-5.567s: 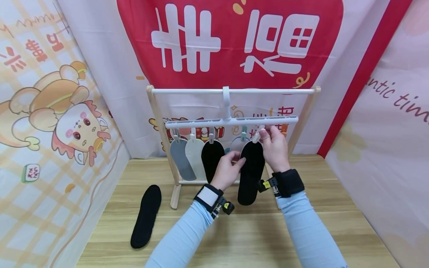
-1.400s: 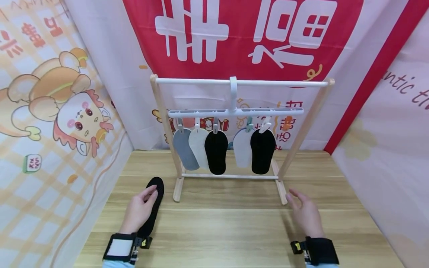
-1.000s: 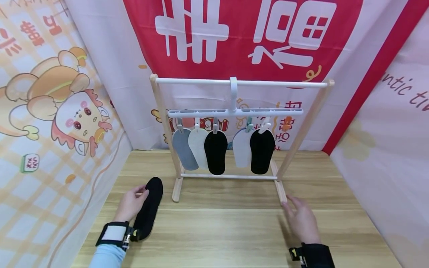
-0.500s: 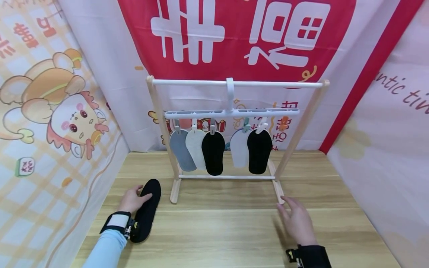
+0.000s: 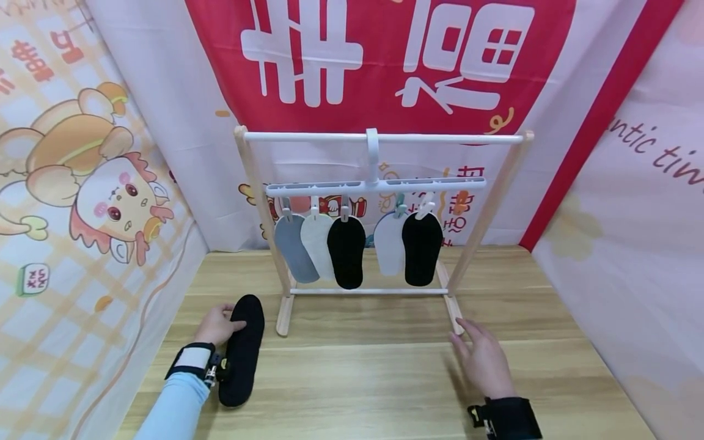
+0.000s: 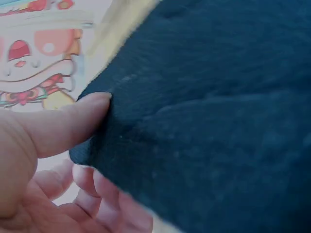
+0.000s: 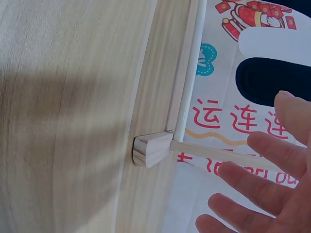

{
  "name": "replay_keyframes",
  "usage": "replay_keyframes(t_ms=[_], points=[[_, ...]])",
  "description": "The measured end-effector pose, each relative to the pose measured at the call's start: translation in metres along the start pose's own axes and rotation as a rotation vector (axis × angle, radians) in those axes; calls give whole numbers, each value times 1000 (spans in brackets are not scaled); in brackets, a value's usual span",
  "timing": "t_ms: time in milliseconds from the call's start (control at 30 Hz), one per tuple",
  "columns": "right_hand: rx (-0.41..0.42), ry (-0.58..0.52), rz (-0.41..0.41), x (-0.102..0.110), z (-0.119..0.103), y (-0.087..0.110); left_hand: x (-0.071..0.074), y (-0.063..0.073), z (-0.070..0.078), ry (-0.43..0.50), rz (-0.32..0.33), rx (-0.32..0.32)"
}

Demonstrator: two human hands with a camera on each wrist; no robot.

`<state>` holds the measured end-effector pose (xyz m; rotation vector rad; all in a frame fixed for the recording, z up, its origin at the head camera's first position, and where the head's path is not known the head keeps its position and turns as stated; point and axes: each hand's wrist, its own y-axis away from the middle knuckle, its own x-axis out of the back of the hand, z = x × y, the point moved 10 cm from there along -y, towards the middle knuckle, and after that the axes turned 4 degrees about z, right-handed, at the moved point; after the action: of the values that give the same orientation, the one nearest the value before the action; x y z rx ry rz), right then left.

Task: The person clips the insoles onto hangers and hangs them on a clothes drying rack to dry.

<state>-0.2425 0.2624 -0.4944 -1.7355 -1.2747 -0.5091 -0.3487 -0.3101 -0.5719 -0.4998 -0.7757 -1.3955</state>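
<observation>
My left hand point(image 5: 216, 327) pinches the edge of a loose black insole point(image 5: 242, 354) at the left of the table, thumb on top and fingers beneath. Close up in the left wrist view, the thumb presses on the insole's dark surface point(image 6: 218, 121). On the other side, my right hand point(image 5: 485, 360) is by the foot of the rack point(image 5: 453, 315), holding nothing; its fingers are spread in the right wrist view. From the white hanger point(image 5: 324, 188) hang a grey insole point(image 5: 297, 253), two white ones and two black ones, the rightmost black insole point(image 5: 422, 250) held by a white clip point(image 5: 426, 206).
The wooden-sided rack point(image 5: 492, 208) stands at the back of the wood-grain table point(image 5: 352, 379), its top bar carrying the hanger. An orange clip point(image 5: 462, 201) hangs at the hanger's right end, with no insole. Printed cloth walls surround the table on three sides.
Both hands have left the rightmost hanging black insole. The left hand has moved to the loose black insole, taken its edge and turned it slightly; the right hand has come down by the rack foot.
</observation>
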Motion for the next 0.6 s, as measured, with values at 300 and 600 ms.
replay_keyframes(t_ms=[300, 600], points=[[32, 6, -11, 7, 0, -15, 27, 25, 43, 142, 97, -74], [48, -30, -36, 31, -3, -42, 45, 57, 111, 240, 150, -197]])
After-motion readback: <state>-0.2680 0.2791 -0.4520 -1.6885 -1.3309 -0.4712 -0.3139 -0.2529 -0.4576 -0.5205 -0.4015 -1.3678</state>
